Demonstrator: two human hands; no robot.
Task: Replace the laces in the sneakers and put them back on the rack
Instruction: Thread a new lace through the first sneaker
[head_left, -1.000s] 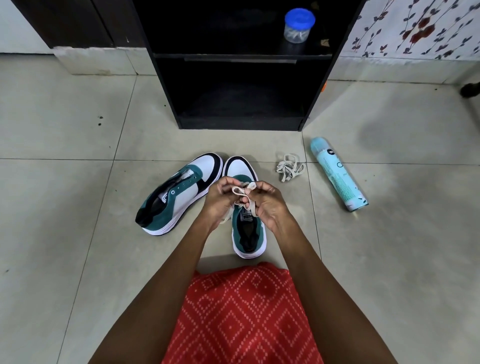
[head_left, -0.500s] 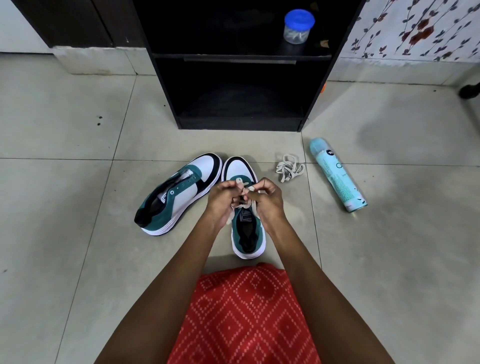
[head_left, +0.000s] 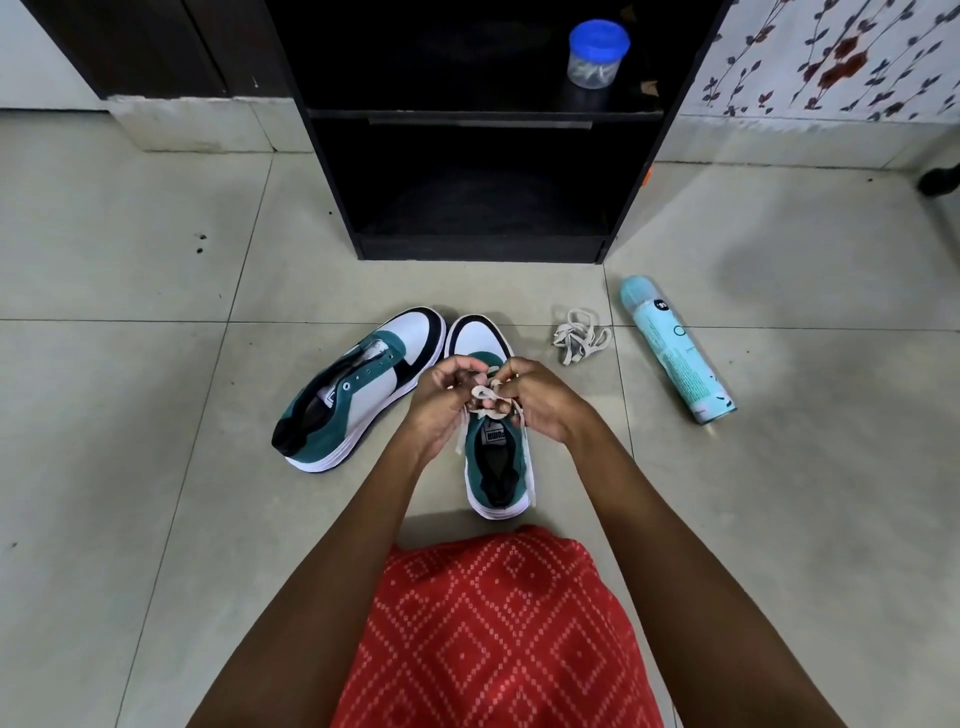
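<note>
From the head view, I'd keep both ends of the flat beige lace (head_left: 487, 402) evenly taut and seat the knot low over the tongue of the near teal-and-white sneaker (head_left: 494, 452) on the floor. My left hand (head_left: 441, 397) and right hand (head_left: 540, 397) meet above it, fingers pinched on the lace. The unlaced sneaker (head_left: 358, 387) lies left; the black rack (head_left: 483, 130) stands far.

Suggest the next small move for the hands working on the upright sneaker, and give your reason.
Probably pull the two loops apart to snug the bow. Both the left hand and right hand pinch the white lace over the upright sneaker, and the loops look loose, with lace ends hanging down its sides.
</note>
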